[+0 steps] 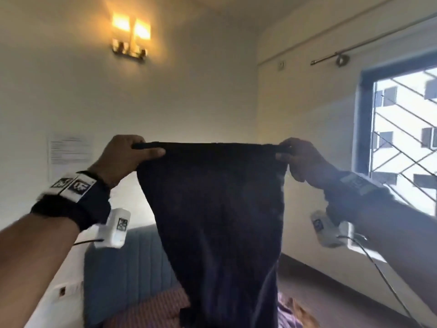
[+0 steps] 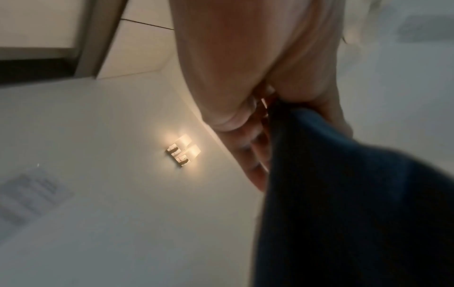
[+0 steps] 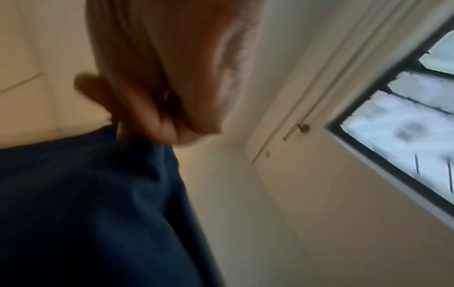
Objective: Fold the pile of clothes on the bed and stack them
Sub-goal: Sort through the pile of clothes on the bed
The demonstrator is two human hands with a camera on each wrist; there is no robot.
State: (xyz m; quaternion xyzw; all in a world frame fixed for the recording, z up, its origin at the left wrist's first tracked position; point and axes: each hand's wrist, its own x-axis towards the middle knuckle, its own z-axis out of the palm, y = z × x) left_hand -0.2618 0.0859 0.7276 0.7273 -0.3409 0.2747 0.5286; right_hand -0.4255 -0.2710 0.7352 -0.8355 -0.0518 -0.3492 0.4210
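A dark navy garment (image 1: 220,209) hangs spread out in front of me, held up by its top edge. My left hand (image 1: 132,152) pinches the top left corner, thumb over the hem. At the top right corner my right hand (image 1: 293,155) grips the hem the same way. The wrist views show the blue cloth (image 2: 343,194) (image 3: 86,203) falling from each hand's curled fingers (image 2: 255,147) (image 3: 147,120). Below, at the bottom edge of the head view, other clothes (image 1: 290,313) lie on the bed, partly hidden by the hanging garment.
A blue padded headboard (image 1: 123,268) and a striped pillow (image 1: 151,306) sit behind the garment. A lit wall lamp (image 1: 131,36) hangs above, a barred window (image 1: 402,138) is on the right, and a paper notice (image 1: 69,150) is on the left wall.
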